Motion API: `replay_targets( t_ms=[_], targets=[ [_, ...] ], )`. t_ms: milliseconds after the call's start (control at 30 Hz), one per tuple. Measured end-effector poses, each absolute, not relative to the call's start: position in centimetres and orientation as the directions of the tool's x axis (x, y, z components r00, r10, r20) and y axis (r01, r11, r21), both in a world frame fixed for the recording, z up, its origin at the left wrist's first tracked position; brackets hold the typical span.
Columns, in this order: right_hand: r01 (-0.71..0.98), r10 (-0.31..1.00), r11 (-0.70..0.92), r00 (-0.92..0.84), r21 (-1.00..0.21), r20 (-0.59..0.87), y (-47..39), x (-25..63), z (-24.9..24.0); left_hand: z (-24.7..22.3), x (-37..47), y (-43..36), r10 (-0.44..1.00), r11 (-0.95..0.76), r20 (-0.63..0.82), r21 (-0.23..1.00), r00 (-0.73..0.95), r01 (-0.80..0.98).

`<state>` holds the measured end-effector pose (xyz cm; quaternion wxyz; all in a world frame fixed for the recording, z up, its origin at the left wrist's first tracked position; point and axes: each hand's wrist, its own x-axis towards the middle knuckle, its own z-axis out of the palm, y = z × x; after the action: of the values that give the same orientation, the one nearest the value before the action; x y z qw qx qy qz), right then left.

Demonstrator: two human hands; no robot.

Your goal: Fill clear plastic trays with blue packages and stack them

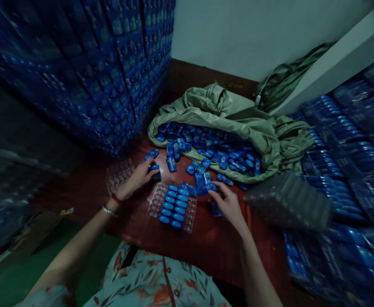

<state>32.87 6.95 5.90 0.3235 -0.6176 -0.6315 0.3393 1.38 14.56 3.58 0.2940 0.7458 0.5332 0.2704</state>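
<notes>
My left hand point(139, 175) is closed around a small blue bottle point(155, 168) with a rounded end, left of the clear plastic tray point(155, 200). My right hand point(227, 202) pinches another blue bottle point(210, 186) between thumb and fingers, at the right of the tray. Two rows of blue bottles point(173, 207) fill the tray's middle, their smooth oval ends facing up; the cavities at either side show no bottles. Several loose bottles point(171, 163) lie on the red table point(161, 243) beyond the tray.
A green woven sack point(234, 115) lies open at the back, full of blue bottles. Another clear tray point(114, 177) sits at the left. A stack of nested trays point(289, 202) stands right. Tall stacks of packed blue bottles rise at left point(110, 76) and right point(337, 149).
</notes>
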Motion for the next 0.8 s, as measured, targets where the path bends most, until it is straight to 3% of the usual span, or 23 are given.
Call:
replay_targets(
  t_ms=[100, 200, 300, 467, 667, 800],
  targets=[
    [0.622, 0.998, 0.052, -0.008, -0.782, 0.059, 4.0, 32.4, 4.6, 4.0, 0.5, 12.1, 0.975, -0.217, 0.145, 0.793, 0.169, 0.569],
    [0.742, 0.983, 0.166, -0.072, -0.65, 0.169, 3.3, 31.1, 3.5, 4.1, 0.2, 10.2, 0.976, -0.21, 0.135, 0.792, 0.17, 0.574],
    [0.845, 0.976, 0.22, -0.19, -0.488, 0.11, 3.6, 30.3, 3.5, 3.9, -0.1, 9.2, 0.978, -0.18, 0.088, 0.82, 0.192, 0.543],
    [0.926, 0.968, 0.249, -0.243, -0.284, 0.057, 4.1, 30.1, 4.3, 4.0, -0.8, 8.4, 0.966, -0.19, 0.069, 0.843, 0.248, 0.503],
    [0.918, 0.958, 0.285, -0.284, -0.275, 0.044, 4.1, 30.0, 4.4, 4.4, -0.2, 7.5, 0.958, -0.274, 0.149, 0.727, 0.246, 0.629],
    [0.919, 0.962, 0.27, -0.271, -0.288, 0.038, 4.2, 29.8, 4.4, 4.5, 1.0, 7.3, 0.922, -0.363, 0.081, 0.52, 0.379, 0.773]
  ],
)
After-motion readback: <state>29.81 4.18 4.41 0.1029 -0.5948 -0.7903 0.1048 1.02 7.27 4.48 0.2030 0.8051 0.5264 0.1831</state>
